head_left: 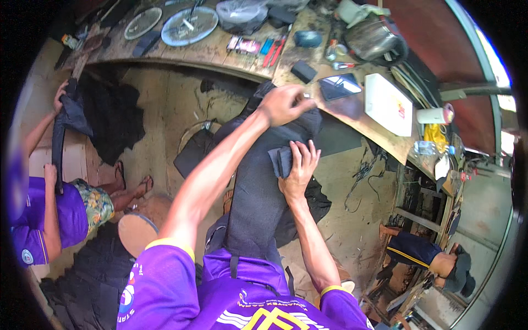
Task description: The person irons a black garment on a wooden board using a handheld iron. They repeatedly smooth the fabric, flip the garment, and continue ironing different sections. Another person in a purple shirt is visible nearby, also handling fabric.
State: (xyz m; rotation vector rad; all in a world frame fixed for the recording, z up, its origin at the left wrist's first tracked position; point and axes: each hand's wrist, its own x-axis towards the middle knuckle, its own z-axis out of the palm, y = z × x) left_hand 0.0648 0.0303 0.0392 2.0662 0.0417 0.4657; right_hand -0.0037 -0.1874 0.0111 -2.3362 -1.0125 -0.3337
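Two hands hold one long dark cloth in the middle of the frame.

The left hand (283,104) is closed in a pinch on the top end of the dark cloth (253,192), near the edge of the table (352,110). The right hand (300,165) sits just below it, fingers spread flat on a folded bit of the same cloth. The cloth runs long, from the hands in the upper middle down to the person's purple shirt (236,297) at the bottom. The left hand is nearer the far end; the right hand is nearer the body. I count one cloth in the grip, two hands on it. On the table lie two round plates (190,26) at the top, one white tray (388,104) and one dark phone (339,86). At the left edge another person (49,214) holds up one more dark cloth (69,118).
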